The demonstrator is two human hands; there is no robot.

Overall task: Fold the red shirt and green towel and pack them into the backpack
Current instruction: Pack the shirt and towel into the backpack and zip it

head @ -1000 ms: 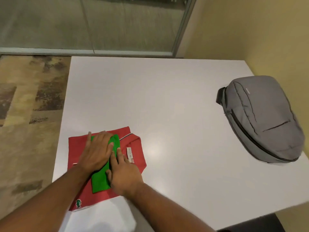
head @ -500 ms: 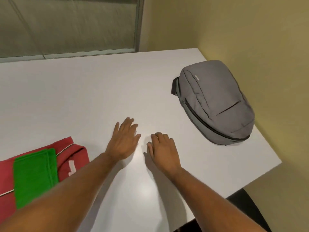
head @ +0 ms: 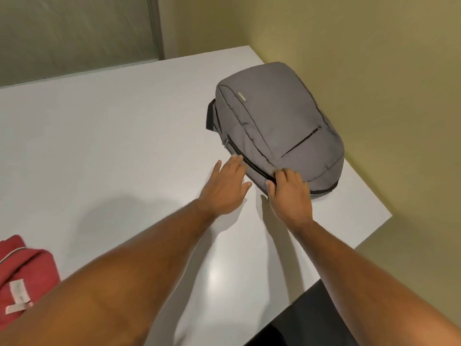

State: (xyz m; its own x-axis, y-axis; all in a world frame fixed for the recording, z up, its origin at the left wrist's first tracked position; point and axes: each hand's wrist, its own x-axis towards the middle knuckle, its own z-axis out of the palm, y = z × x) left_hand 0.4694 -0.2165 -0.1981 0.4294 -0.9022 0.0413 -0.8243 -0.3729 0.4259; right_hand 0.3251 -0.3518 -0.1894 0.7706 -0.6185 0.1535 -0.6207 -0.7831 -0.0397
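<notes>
I see the grey backpack (head: 279, 126) lying flat on the white worktop (head: 112, 151), in the upper right of the frame, close to the yellow wall (head: 361, 58). Its long dark zip (head: 249, 163) runs along the near side and looks shut.

My left hand (head: 225, 188) is open, with fingers spread out flat. Its fingertips touch the backpack's edge right by the zip. My right hand (head: 290, 193) has its fingers curled down onto the near edge of the backpack, by the zip. I cannot tell if it is pinching the cloth or just pressing on it.

The red shirt (head: 23, 275) sits folded at the lower left edge of the frame, well apart from the backpack. A small white tag (head: 17, 292) shows on it. My left arm covers part of it. I cannot see the green towel here.
</notes>
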